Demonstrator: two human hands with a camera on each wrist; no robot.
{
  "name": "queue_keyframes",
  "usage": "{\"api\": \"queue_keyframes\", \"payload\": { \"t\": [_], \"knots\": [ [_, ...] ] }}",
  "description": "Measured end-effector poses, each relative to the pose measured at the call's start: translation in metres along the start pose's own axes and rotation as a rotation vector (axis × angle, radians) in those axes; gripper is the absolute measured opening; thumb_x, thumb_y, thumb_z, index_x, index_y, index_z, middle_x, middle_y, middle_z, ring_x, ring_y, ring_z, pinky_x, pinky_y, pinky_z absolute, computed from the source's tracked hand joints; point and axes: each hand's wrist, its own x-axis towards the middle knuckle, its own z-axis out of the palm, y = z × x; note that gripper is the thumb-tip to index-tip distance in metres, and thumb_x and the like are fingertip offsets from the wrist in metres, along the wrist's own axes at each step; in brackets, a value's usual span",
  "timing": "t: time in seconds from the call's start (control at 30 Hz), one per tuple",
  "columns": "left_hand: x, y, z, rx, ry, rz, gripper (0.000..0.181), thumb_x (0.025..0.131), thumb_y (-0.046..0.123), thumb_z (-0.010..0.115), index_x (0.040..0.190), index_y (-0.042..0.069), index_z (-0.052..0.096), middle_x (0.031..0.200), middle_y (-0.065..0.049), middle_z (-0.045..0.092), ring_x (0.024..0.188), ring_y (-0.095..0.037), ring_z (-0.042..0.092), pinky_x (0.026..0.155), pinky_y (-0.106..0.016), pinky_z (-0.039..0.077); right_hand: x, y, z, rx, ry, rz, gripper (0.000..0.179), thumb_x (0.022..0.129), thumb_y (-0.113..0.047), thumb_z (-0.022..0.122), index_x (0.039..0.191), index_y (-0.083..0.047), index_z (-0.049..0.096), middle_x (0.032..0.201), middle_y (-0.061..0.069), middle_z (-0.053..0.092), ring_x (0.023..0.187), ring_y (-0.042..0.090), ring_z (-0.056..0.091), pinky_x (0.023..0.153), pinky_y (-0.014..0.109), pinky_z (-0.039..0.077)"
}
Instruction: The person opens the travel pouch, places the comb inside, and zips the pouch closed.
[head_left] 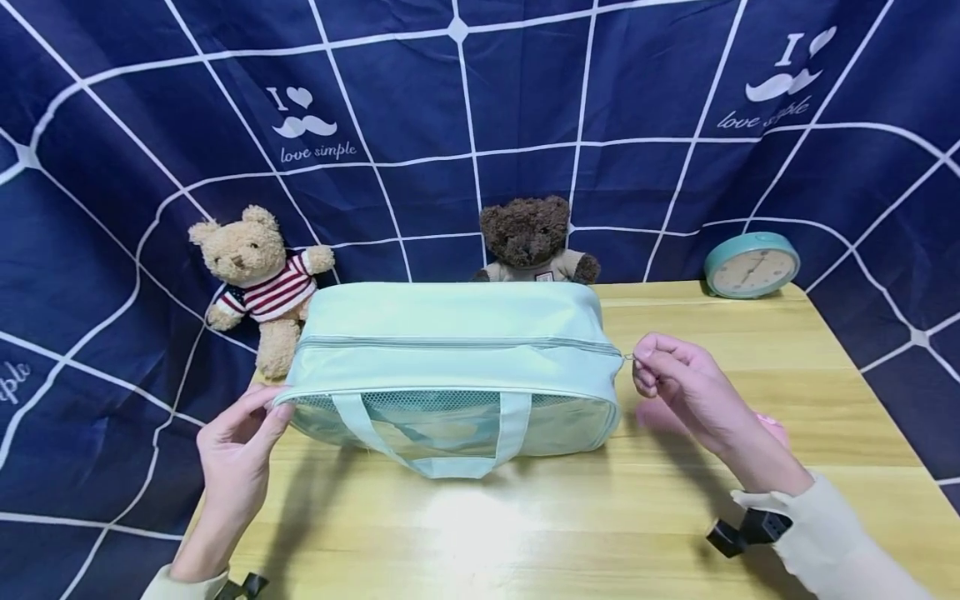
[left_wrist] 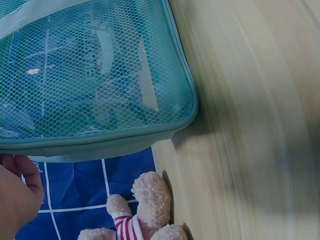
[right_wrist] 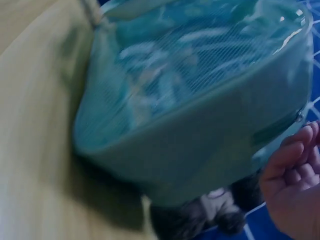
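Observation:
A mint-green zip bag (head_left: 450, 321) with a clear, mesh-lined front panel (left_wrist: 100, 75) stands on the table, its strap handle (head_left: 513, 429) hanging down in front. The zipper (head_left: 450, 342) runs along the top, its two edges together. At the bag's right end, my right hand (head_left: 690, 392) pinches the small zipper pull (head_left: 628, 357) between thumb and forefinger. My left hand (head_left: 240, 450) pinches the upper left front corner. The right wrist view shows the bag's end wall (right_wrist: 210, 135) beside my right hand's curled fingers. Things inside are blurred by the mesh.
A tan teddy bear (head_left: 277, 287) in a striped top sits left behind the bag, a dark brown bear (head_left: 528, 237) behind its middle. A teal clock (head_left: 752, 265) stands at the table's back right. Something pink (head_left: 660, 417) lies partly hidden beneath my right forearm.

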Motion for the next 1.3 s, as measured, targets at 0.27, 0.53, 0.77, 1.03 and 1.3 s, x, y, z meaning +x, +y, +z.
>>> {"api": "queue_keyframes", "payload": {
  "t": [0.27, 0.53, 0.77, 1.03, 1.3],
  "knots": [
    [-0.001, 0.0, 0.003, -0.003, 0.029, 0.006, 0.022, 0.09, -0.037, 0.054, 0.11, -0.031, 0.064, 0.097, -0.019, 0.071, 0.085, -0.021, 0.06, 0.075, -0.024, 0.048, 0.003, -0.033, 0.019, -0.062, 0.034, 0.018, 0.026, 0.117, -0.007, 0.049, 0.103, -0.003, 0.071, 0.085, 0.002, 0.066, 0.073, 0.013, 0.055, 0.068, 0.025, 0.049],
    [-0.002, 0.001, 0.004, -0.023, 0.021, 0.013, 0.022, 0.09, -0.037, 0.055, 0.11, -0.033, 0.063, 0.099, -0.021, 0.072, 0.088, -0.023, 0.059, 0.076, -0.024, 0.049, 0.013, -0.053, 0.042, -0.218, 0.045, 0.037, 0.021, 0.114, -0.011, 0.057, 0.1, -0.001, 0.068, 0.083, 0.003, 0.064, 0.069, 0.015, 0.051, 0.065, 0.025, 0.043],
    [0.0, -0.001, 0.007, -0.036, 0.016, 0.009, 0.022, 0.091, -0.036, 0.055, 0.112, -0.033, 0.062, 0.103, -0.022, 0.074, 0.091, -0.024, 0.06, 0.077, -0.024, 0.05, 0.023, -0.07, 0.062, -0.318, 0.029, 0.047, 0.024, 0.114, -0.015, 0.061, 0.1, 0.004, 0.067, 0.078, 0.006, 0.063, 0.063, 0.014, 0.05, 0.055, 0.026, 0.036],
    [0.0, -0.004, 0.007, -0.036, 0.039, 0.014, 0.023, 0.09, -0.037, 0.055, 0.112, -0.034, 0.061, 0.1, -0.021, 0.074, 0.09, -0.023, 0.059, 0.077, -0.024, 0.05, 0.037, -0.079, 0.092, -0.322, 0.005, 0.092, 0.026, 0.114, -0.016, 0.06, 0.106, 0.008, 0.066, 0.078, 0.011, 0.065, 0.054, 0.014, 0.057, 0.045, 0.022, 0.043],
    [-0.002, -0.003, 0.006, -0.045, 0.042, 0.007, 0.023, 0.091, -0.037, 0.055, 0.112, -0.035, 0.061, 0.1, -0.021, 0.073, 0.091, -0.023, 0.06, 0.077, -0.024, 0.05, 0.046, -0.082, 0.108, -0.374, 0.014, 0.12, 0.022, 0.112, -0.015, 0.061, 0.106, 0.005, 0.066, 0.08, 0.013, 0.066, 0.052, 0.014, 0.058, 0.046, 0.024, 0.047]
  ]
}}
